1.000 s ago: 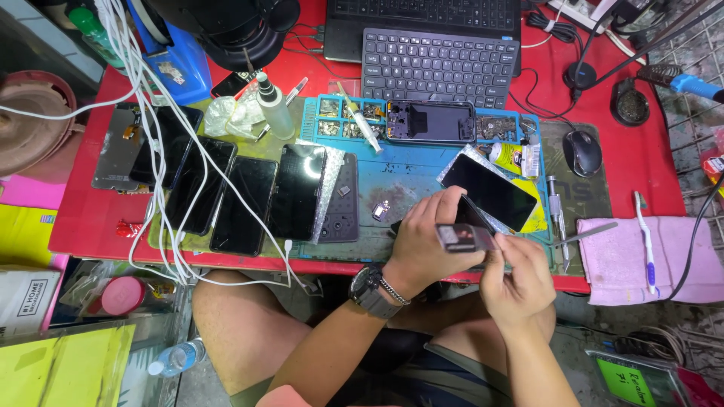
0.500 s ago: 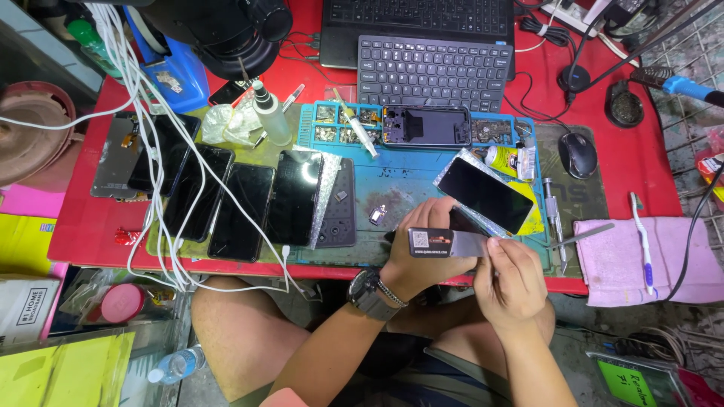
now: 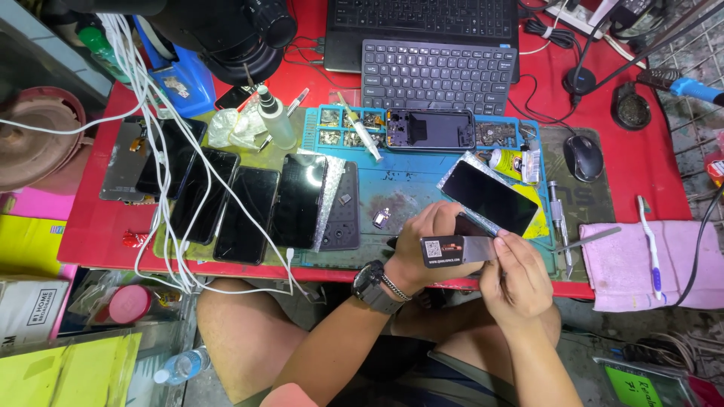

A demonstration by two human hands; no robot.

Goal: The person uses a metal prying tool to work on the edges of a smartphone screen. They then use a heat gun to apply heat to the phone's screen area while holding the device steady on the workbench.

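My left hand (image 3: pixel 419 243), with a watch on its wrist, grips a small flat metal plate with a black label (image 3: pixel 454 249) just over the near edge of the table. My right hand (image 3: pixel 516 277) pinches the plate's right, bare metal end with thumb and fingers. Just behind both hands a black phone screen (image 3: pixel 490 197) lies at an angle on the blue repair mat (image 3: pixel 411 196). A small metal part (image 3: pixel 381 218) rests on the mat to the left of my left hand.
Several dark phone screens (image 3: pixel 249 207) lie in a row at left under white cables (image 3: pixel 162 173). An opened phone frame (image 3: pixel 430 130), a glue tube (image 3: pixel 511 160), a keyboard (image 3: pixel 437 75), a mouse (image 3: pixel 583 157), tweezers (image 3: pixel 590 240) and a pink cloth (image 3: pixel 648 264) surround the mat.
The plate has turned flatter and more level between my hands. My right hand's fingers have closed on its right end. Both hands stay at the table's near edge.
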